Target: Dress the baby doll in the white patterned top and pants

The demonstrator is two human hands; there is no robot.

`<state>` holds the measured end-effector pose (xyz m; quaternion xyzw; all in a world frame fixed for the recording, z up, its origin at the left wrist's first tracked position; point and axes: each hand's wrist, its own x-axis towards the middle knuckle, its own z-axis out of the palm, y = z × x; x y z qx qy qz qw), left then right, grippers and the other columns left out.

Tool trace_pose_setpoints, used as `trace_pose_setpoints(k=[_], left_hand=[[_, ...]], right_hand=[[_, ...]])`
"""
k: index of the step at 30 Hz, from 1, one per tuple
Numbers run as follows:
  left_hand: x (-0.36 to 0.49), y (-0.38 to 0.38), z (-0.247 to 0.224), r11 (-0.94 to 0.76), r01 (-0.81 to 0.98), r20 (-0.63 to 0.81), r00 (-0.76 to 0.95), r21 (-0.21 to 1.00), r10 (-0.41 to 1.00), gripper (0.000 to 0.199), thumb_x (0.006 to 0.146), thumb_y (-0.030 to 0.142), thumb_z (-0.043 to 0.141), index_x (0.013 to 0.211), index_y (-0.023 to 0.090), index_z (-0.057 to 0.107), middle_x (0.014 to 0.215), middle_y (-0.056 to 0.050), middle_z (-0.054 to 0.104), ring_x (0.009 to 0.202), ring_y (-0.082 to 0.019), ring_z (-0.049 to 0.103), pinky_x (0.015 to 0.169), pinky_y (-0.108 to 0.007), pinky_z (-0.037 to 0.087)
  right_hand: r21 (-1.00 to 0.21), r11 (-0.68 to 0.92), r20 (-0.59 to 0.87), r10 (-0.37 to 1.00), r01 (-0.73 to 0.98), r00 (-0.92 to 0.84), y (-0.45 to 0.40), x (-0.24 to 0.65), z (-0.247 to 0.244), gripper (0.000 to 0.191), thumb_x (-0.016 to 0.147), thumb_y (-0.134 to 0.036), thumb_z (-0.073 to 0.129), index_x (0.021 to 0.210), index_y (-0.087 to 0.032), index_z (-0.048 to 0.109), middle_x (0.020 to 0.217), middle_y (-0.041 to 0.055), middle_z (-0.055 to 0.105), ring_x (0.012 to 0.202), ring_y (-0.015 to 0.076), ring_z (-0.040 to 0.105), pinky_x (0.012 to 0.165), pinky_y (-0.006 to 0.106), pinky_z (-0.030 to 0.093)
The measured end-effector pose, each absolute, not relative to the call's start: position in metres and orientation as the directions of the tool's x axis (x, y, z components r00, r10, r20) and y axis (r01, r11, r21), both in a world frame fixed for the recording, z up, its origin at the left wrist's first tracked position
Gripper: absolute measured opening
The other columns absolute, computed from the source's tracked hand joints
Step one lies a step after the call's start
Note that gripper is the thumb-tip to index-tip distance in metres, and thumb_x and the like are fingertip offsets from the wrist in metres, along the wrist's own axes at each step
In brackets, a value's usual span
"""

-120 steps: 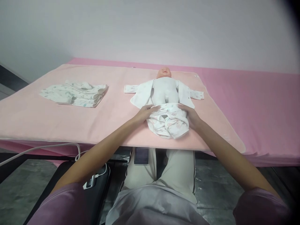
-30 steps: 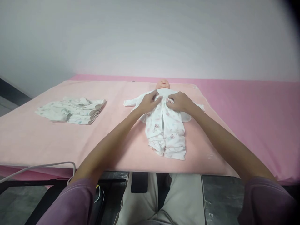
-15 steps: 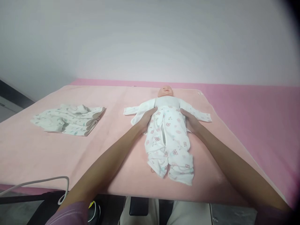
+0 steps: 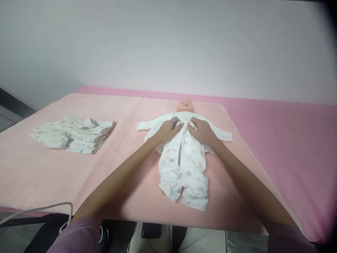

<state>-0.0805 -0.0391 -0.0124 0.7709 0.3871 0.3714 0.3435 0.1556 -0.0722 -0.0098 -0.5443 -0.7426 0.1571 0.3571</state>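
Observation:
A baby doll (image 4: 184, 105) lies on its back on the pink blanket, head at the far side, arms spread in a white long-sleeved top (image 4: 154, 123). White baby pants (image 4: 193, 168) with small pink prints cover its lower body and legs. My left hand (image 4: 168, 130) pinches the waistband on its left side, thumb inside the front edge. Opposite it, my right hand (image 4: 202, 131) grips the waistband on the right, fingers curled over the edge. Between my hands the waistband is bunched and slightly raised. A bit of the doll's foot (image 4: 163, 192) shows by the left leg cuff.
Folded white cloth with green prints (image 4: 76, 135) lies to the left on the pink blanket (image 4: 110, 182). A white cable (image 4: 39, 207) loops over the front left edge. A dark phone (image 4: 151, 230) rests on my lap. A pale wall rises behind the table.
Both hands have moved inward from the sides of the pants to the front of the waistband and closed on it. The waistband is now gathered, and the view has shifted slightly.

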Motion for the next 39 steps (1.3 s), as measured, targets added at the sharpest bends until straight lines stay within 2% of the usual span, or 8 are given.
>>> trace_pose_setpoints(k=[6, 10, 13, 16, 20, 26, 35, 39], left_hand=[[-0.082, -0.03, -0.049, -0.026, 0.084, 0.004, 0.247, 0.996, 0.969, 0.056, 0.095, 0.072, 0.081, 0.078, 0.024, 0.057, 0.072, -0.001, 0.059, 0.073, -0.021, 0.056, 0.069, -0.034, 0.042], [-0.081, -0.03, -0.061, 0.228, -0.147, -0.174, 0.31, 0.963, 0.935, 0.048, 0.094, 0.069, 0.081, 0.094, 0.022, 0.074, 0.092, -0.007, 0.08, 0.096, -0.029, 0.076, 0.09, -0.039, 0.059], [-0.079, -0.031, -0.056, 0.384, -0.298, -0.239, 0.425, 0.874, 0.873, 0.052, 0.092, 0.072, 0.083, 0.104, 0.021, 0.079, 0.104, -0.011, 0.085, 0.11, -0.034, 0.08, 0.102, -0.043, 0.062], [-0.079, -0.031, -0.052, 0.406, -0.32, -0.229, 0.469, 0.856, 0.853, 0.056, 0.09, 0.074, 0.086, 0.109, 0.022, 0.079, 0.106, -0.012, 0.085, 0.109, -0.033, 0.08, 0.1, -0.043, 0.063], [-0.087, -0.028, -0.055, 0.14, -0.168, -0.076, 0.339, 0.976, 0.938, 0.052, 0.091, 0.073, 0.087, 0.098, 0.024, 0.073, 0.087, -0.002, 0.072, 0.079, -0.019, 0.066, 0.074, -0.032, 0.053], [-0.094, -0.021, -0.045, -0.24, 0.032, 0.214, 0.354, 0.97, 0.91, 0.048, 0.103, 0.072, 0.073, 0.097, 0.024, 0.064, 0.082, 0.001, 0.057, 0.073, -0.015, 0.049, 0.066, -0.028, 0.037], [-0.074, -0.009, -0.044, -0.139, 0.034, 0.129, 0.211, 0.99, 0.969, 0.051, 0.103, 0.071, 0.073, 0.094, 0.026, 0.053, 0.076, 0.004, 0.045, 0.069, -0.016, 0.041, 0.067, -0.029, 0.034], [-0.079, -0.009, -0.045, -0.204, 0.102, 0.171, 0.265, 0.974, 0.949, 0.041, 0.107, 0.061, 0.071, 0.096, 0.024, 0.057, 0.086, 0.002, 0.051, 0.079, -0.016, 0.047, 0.074, -0.03, 0.037]], right_hand=[[-0.958, -0.048, 0.014, 0.977, 0.282, 0.213, -0.065, 0.164, -0.05, 0.068, 0.095, -0.083, 0.073, 0.073, -0.026, 0.043, 0.069, -0.0031, 0.048, 0.07, 0.0185, 0.047, 0.067, 0.033, 0.042], [-0.973, -0.156, -0.169, 0.983, -0.172, 0.068, -0.074, 0.155, -0.057, 0.054, 0.091, -0.08, 0.08, 0.092, -0.028, 0.067, 0.086, 0.0037, 0.072, 0.087, 0.0277, 0.069, 0.079, 0.04, 0.059], [-0.93, -0.187, -0.175, 0.982, -0.318, -0.064, -0.077, 0.152, -0.051, 0.057, 0.093, -0.08, 0.075, 0.11, -0.026, 0.075, 0.092, 0.0108, 0.078, 0.102, 0.0372, 0.076, 0.089, 0.049, 0.064], [-0.96, -0.117, -0.118, 0.993, -0.254, -0.011, -0.074, 0.155, -0.053, 0.051, 0.093, -0.079, 0.075, 0.101, -0.028, 0.07, 0.091, 0.0075, 0.075, 0.1, 0.0348, 0.073, 0.091, 0.048, 0.062], [-0.999, 0.016, 0.022, 0.993, 0.046, 0.115, -0.071, 0.164, -0.059, 0.058, 0.095, -0.08, 0.072, 0.083, -0.028, 0.049, 0.082, -0.0001, 0.058, 0.082, 0.0237, 0.057, 0.08, 0.037, 0.054], [-0.796, 0.327, 0.37, 0.929, 0.509, -0.018, -0.069, 0.17, -0.038, 0.04, 0.108, -0.063, 0.061, 0.092, -0.027, 0.057, 0.09, 0.0022, 0.06, 0.086, 0.0235, 0.054, 0.084, 0.037, 0.046], [-0.929, 0.026, 0.129, 0.958, 0.368, 0.257, -0.039, 0.166, -0.055, 0.06, 0.107, -0.083, 0.053, 0.087, -0.027, 0.044, 0.081, -0.0019, 0.048, 0.081, 0.0208, 0.049, 0.076, 0.033, 0.044], [-0.864, 0.123, 0.221, 0.964, 0.488, 0.15, -0.05, 0.167, -0.052, 0.049, 0.11, -0.07, 0.056, 0.088, -0.027, 0.049, 0.08, -0.0015, 0.053, 0.079, 0.0212, 0.051, 0.078, 0.034, 0.042]])
